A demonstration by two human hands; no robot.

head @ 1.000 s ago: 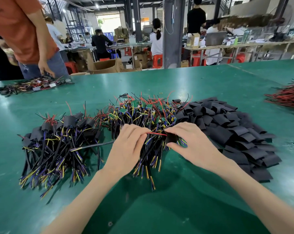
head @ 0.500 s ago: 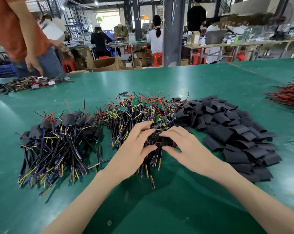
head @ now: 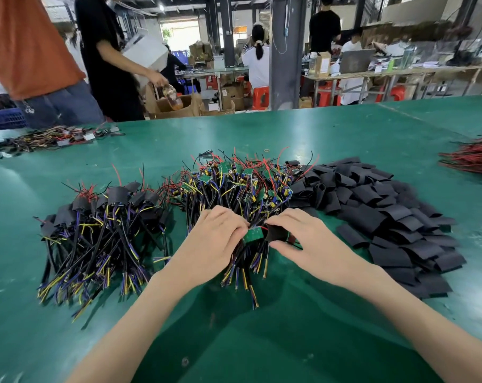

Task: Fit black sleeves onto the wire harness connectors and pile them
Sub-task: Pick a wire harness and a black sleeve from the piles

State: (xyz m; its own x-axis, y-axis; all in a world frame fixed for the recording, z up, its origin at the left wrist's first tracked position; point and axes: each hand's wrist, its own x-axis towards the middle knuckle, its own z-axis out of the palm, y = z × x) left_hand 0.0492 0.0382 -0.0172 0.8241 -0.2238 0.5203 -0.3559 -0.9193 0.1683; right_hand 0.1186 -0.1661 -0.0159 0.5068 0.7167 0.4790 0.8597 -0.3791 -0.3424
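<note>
Pinching a green connector board (head: 253,234) in the left hand (head: 212,240), long axis running left to right, its end aimed at the open mouth of a black sleeve (head: 275,233) gripped in the right hand (head: 306,240). Held just above the middle harness pile (head: 234,183); sleeved pile (head: 101,225) to the left, loose sleeves (head: 386,214) to the right. All on a green worktop (head: 289,134) in a busy workshop.

Sleeved harnesses (head: 104,233) are lying left, bare harnesses (head: 234,186) centre, loose sleeves (head: 386,217) right, all resting on the table (head: 262,128).
</note>
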